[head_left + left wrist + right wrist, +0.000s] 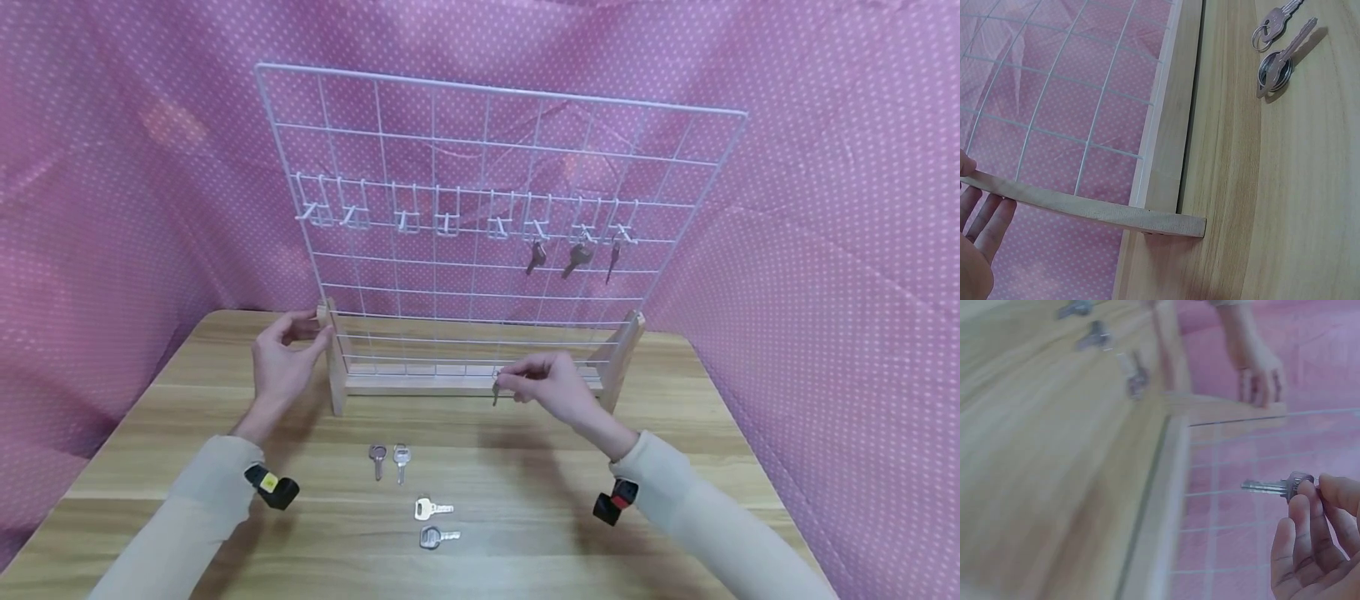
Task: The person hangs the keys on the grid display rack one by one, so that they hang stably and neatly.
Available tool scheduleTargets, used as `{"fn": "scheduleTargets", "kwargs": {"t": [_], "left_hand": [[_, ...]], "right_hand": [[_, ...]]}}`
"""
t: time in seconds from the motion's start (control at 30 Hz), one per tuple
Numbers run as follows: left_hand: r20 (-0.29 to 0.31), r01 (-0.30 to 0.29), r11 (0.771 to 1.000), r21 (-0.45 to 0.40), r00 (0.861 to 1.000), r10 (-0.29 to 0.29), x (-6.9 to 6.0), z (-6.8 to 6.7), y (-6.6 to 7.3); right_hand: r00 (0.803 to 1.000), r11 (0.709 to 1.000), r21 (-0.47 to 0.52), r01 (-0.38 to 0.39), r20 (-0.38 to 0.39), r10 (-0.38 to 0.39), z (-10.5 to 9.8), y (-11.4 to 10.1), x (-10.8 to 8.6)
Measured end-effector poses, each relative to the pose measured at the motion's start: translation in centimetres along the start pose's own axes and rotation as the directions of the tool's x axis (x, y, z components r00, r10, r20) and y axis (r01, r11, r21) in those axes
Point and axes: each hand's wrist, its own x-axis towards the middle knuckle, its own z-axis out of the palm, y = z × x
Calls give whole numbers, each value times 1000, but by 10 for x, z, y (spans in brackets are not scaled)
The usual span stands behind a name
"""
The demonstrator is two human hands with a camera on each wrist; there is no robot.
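My right hand (pixel 551 387) pinches a key (pixel 1269 487) by its ring end between thumb and fingers, low in front of the white wire grid rack (pixel 472 262). The key's blade points away from the fingertips. At the rack's left side, my left hand (pixel 283 362) holds the wooden upright (pixel 1094 211), thumb on one face and fingers on the other. Three keys hang from hooks on the right part of the rack: one key (pixel 536 257), a wider one (pixel 577 257) and a thin one (pixel 613 262).
Several white hooks (pixel 446 223) line the grid in one row. On the wooden table (pixel 300 542) lie a pair of upright-pointing keys (pixel 378 461) and, nearer, a brass-coloured key (pixel 432 507) and a silver key (pixel 438 537). Pink dotted cloth (pixel 840 250) surrounds the table.
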Motion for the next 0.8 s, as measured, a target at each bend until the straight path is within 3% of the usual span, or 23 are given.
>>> {"fn": "scheduleTargets", "kwargs": {"t": [0.23,0.53,0.8], "left_hand": [[1,-5,1000,1,1000,5,-1,0,1],[4,-20,1000,5,1000,20,-1,-1,0],[8,-15,1000,13,1000,15,-1,-1,-1]], "right_hand": [[994,992,98,80,-89,-71,-6,-48,5],[954,955,184,232,-235,-186,-9,-106,9],[911,883,337,327,-359,-200,-5,-129,20]]}}
